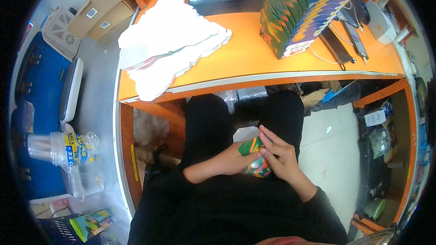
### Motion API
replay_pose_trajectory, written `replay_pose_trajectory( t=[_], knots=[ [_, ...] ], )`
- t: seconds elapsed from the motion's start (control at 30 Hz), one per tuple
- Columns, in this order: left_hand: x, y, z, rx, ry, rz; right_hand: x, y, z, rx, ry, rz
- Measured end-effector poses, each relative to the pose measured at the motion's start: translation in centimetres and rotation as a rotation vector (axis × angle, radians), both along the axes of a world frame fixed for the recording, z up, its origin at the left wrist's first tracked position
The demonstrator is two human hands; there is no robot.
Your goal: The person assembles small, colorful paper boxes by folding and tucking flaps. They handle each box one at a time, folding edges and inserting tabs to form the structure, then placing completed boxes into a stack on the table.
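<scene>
Above the lap [211, 124], I'm guiding from afar: the left hand [230, 159] is gripping one green patterned card [258, 170], the right hand [281, 152] is pinching its edge — one thin dark tool [253, 123] apparently held there too. I'm judging this piece unfinished. Beyond, on the orange desk [245, 31], two nested stacks, green [288, 9] and purple [323, 14], are standing, apparently done; one white pile [168, 36] is lying flat, seemingly left — layers uncountable.
</scene>
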State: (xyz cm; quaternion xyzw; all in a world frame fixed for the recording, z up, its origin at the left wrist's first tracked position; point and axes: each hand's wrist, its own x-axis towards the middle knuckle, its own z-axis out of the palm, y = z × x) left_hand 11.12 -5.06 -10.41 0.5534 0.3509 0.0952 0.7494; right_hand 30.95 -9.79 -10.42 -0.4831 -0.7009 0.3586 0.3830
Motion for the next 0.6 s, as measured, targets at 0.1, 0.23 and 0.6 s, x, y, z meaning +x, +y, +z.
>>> replay_pose_trajectory(
  t=[0.1, 0.23, 0.6],
  knots=[
    [0.2, -0.1, 0.0, 0.010, 0.034, 0.022, -0.2, -0.3, -0.7, 0.020, -0.033, -0.063],
    [0.0, -0.4, -0.1, 0.019, 0.028, 0.024, -0.3, 0.0, 0.1, -0.125, 0.087, -0.180],
    [0.1, -0.1, 0.1, 0.020, 0.021, -0.006, -0.7, 0.0, 0.9, 0.011, -0.116, -0.117]
  ],
)
